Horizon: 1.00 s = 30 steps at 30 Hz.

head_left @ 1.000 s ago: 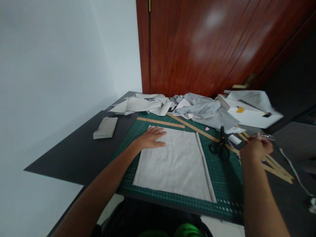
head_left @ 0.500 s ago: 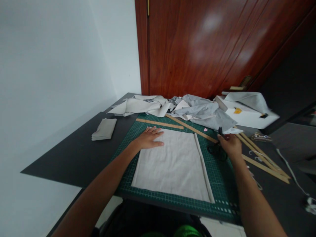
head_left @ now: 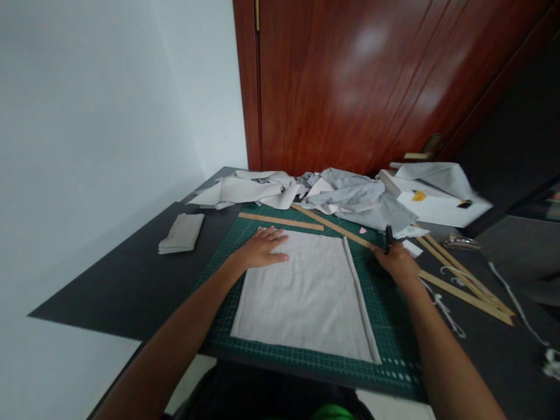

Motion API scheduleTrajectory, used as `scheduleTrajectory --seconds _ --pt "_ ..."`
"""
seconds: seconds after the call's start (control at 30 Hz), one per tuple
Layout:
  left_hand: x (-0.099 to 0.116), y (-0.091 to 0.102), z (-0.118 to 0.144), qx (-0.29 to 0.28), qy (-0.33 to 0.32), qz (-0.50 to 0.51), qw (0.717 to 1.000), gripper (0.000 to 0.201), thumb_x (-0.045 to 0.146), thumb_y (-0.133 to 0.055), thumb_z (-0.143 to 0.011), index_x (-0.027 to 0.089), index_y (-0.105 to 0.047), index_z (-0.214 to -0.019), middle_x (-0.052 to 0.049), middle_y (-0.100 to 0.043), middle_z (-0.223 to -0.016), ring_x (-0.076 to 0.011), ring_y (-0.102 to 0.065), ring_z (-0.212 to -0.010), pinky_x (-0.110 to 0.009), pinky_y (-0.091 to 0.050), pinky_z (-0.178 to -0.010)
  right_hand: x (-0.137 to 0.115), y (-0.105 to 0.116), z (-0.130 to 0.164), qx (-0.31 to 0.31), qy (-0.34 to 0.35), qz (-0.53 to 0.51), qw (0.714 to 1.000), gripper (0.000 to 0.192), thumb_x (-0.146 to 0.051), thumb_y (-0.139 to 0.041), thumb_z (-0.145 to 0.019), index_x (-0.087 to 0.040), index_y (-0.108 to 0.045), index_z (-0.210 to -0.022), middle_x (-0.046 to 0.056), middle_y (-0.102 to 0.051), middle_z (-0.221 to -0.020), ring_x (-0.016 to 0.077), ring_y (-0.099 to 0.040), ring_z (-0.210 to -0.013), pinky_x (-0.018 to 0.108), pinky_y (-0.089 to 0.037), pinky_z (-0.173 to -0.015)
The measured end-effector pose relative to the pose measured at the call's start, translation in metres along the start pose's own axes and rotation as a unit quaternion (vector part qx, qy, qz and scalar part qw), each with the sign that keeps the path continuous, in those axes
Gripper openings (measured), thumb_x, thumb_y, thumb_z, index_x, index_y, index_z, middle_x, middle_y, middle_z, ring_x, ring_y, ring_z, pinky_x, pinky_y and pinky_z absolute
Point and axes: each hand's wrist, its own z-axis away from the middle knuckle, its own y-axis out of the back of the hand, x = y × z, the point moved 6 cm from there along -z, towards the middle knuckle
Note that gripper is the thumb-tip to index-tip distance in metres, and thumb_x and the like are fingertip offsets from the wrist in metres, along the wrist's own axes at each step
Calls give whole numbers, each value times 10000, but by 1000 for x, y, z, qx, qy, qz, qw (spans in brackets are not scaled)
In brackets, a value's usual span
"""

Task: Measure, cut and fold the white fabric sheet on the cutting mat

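Note:
My left hand point(head_left: 263, 248) lies flat, fingers stretched out, on the upper left corner of a pale fabric piece point(head_left: 306, 291). This cloth is roughly square, lightly wrinkled, with a narrow folded edge along its right side. Beyond its right edge, my right hand point(head_left: 399, 263) is closed around black scissors point(head_left: 389, 235). One dark end points up past the fingers; the handle loops are dim against the mat and partly hidden. A long wooden ruler point(head_left: 341, 229) runs diagonally to the right hand, and a short wooden ruler point(head_left: 280, 221) lies above the cloth.
Beneath the cloth is a green cutting mat point(head_left: 389, 326). Folded cloth point(head_left: 181, 233) sits at left on the dark table point(head_left: 114, 291). Crumpled fabric point(head_left: 350, 192) lines the back, beside a white box point(head_left: 441, 204). Further wooden strips point(head_left: 468, 297) and white cord point(head_left: 450, 318) lie right.
My right hand has shifted slightly left and down with the scissors, uncovering a small white piece behind it. My left hand stays on the cloth. The view has tilted a little.

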Motion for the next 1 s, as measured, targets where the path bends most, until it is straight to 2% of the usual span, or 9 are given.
scheduleTrajectory --seconds 0.17,0.33,0.53,0.7,0.77,0.9,1.0 --pt "-2 -1 0 -6 1 1 1000 837 816 -342 -946 330 -317 -1626 -45 -229 -1722 -324 -127 -1606 -531 -40 -1284 6 -2 -8 -35 -16 -20 999 716 -669 -526 -922 -45 -630 -1257 286 -718 -1176 413 -691 -1159 472 -549 -932" --pt "-3 -2 0 -14 5 -1 1000 852 811 -337 -954 298 -308 -1633 -68 -212 -1723 -329 -114 -1607 -535 -38 -1285 10 -5 -12 -43 -13 1 999 645 -644 -490 -942 -81 -725 -1149 279 -745 -1128 412 -713 -1107 479 -554 -904" --pt "-3 -1 1 -8 -1 3 1000 854 820 -338 -947 308 -314 -1630 -64 -215 -1722 -338 -117 -1606 -537 -48 -1284 12 0 -12 -33 -11 6 999 577 -523 -411 -996 -67 -675 -1232 264 -750 -1127 381 -725 -1086 451 -554 -886" --pt "-3 -1 0 -7 -1 6 1000 847 817 -344 -947 318 -312 -1630 -55 -220 -1722 -330 -125 -1606 -528 -43 -1285 10 13 -8 -32 20 17 999 507 -500 -422 -997 -133 -659 -1254 220 -753 -1120 370 -721 -1076 442 -548 -847" --pt "-4 -2 0 -8 -2 3 1000 846 812 -346 -950 313 -309 -1632 -58 -219 -1722 -328 -123 -1606 -525 -46 -1285 11 24 -5 -4 48 54 997 493 -488 -411 -1005 -136 -659 -1245 220 -748 -1089 380 -723 -1028 464 -542 -820" --pt "-4 -2 0 -10 0 -4 1000 840 795 -359 -959 294 -312 -1632 -67 -224 -1722 -324 -125 -1606 -522 -41 -1287 16 45 -1 96 124 147 977 404 -406 -427 -1011 -156 -692 -1187 208 -724 -1108 379 -696 -1007 492 -507 -848" --pt "-3 -2 1 -13 1 -6 1000 842 796 -346 -962 290 -308 -1634 -71 -221 -1722 -321 -124 -1607 -520 -38 -1288 27 48 -6 116 140 172 968 398 -410 -457 -1012 -177 -702 -1222 212 -698 -1139 397 -646 -1075 521 -475 -884"
